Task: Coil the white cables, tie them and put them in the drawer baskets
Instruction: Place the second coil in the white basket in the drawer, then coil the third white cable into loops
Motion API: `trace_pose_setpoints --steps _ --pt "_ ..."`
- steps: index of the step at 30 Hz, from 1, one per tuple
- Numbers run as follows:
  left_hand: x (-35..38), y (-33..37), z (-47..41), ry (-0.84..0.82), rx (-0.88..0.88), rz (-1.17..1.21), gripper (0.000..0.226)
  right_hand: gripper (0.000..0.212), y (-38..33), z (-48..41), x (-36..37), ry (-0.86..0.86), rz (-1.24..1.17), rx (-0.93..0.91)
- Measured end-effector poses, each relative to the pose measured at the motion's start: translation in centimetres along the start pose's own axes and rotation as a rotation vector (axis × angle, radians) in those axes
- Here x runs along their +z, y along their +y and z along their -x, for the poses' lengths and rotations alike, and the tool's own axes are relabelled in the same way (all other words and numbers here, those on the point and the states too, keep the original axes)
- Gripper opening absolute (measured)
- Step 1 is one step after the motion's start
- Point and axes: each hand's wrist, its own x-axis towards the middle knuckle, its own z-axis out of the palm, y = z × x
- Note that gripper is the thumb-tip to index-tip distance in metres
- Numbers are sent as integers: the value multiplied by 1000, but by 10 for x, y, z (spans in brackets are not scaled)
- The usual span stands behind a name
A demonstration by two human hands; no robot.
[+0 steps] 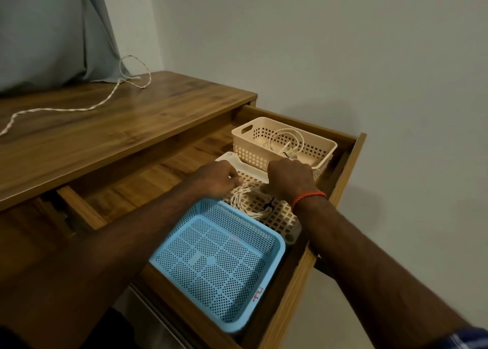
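Both hands work in the open drawer (353,161) to seat the tied braided coil (239,198) in the middle basket (277,218): left hand (217,179) grip pinches its edge, right hand (289,181) grip is hidden so I cannot tell, and the loose cable (79,109) waits on the desk (118,129).

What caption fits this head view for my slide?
Left hand pinches a tied cable coil in the middle basket, right hand beside it.

body log | your left hand (217,179), right hand (289,175): bare; right wrist: red thread band (309,199); right sleeve (470,338): blue checked
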Motion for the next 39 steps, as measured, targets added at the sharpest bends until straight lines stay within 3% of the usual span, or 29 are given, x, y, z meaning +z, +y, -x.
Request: trace_pose_setpoints --steps 7,14,19,27,39 --pt "-20 -6 18 94 44 -23 48 26 -6 9 -4 286 107 22" --pt "-64 -25 60 197 61 48 49 44 -21 7 -22 198 12 -137" --pt "-113 -51 97 385 62 -44 60 64 -52 -1 -63 243 -156 -224" --pt "-178 -111 161 517 -58 -86 58 63 -138 -25 -139 341 -266 -461" --pt "-229 -233 290 686 -370 -110 58 59 -319 -33 -162 329 -312 -790"
